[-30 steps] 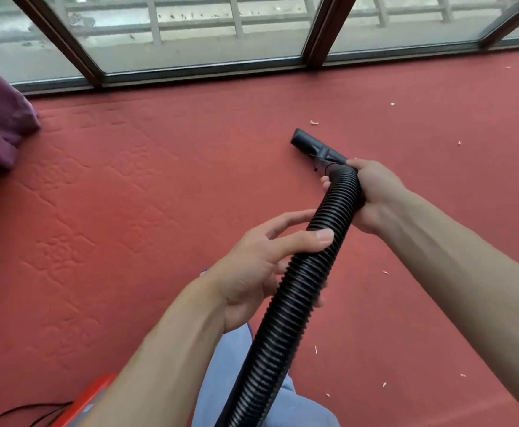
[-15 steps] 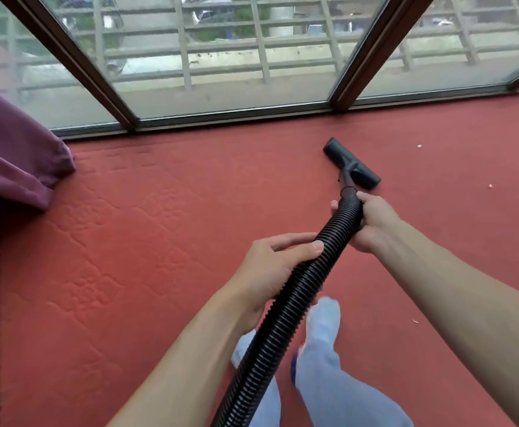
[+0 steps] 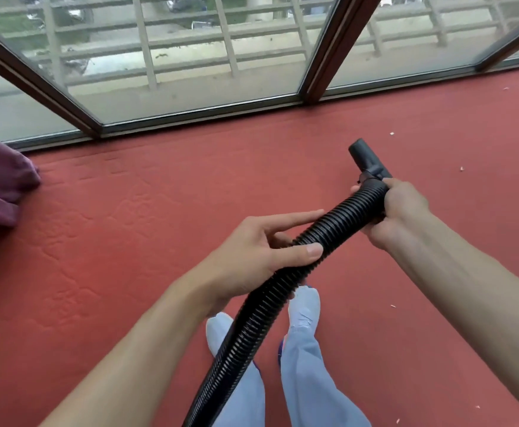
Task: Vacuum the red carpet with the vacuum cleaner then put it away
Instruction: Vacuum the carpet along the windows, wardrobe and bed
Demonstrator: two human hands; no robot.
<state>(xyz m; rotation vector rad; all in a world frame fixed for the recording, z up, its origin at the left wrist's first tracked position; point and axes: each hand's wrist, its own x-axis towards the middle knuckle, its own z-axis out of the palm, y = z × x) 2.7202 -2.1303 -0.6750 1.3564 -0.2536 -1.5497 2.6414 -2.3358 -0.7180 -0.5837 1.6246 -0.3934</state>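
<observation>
The nozzle (image 3: 367, 160) now points up-left, shifted right of the window frame (image 3: 322, 87) post; the left hand (image 3: 261, 257) straightens its forefinger along the hose (image 3: 338, 223).

our right hand (image 3: 401, 211) grips the vacuum hose (image 3: 341, 221); our left hand (image 3: 252, 260) holds it lower, thumb on top.

I see a lived-in room upstairs: red carpet (image 3: 122, 241) fills the frame, and floor-level windows (image 3: 196, 87) along the top overlook a balcony railing (image 3: 147, 47).
</observation>
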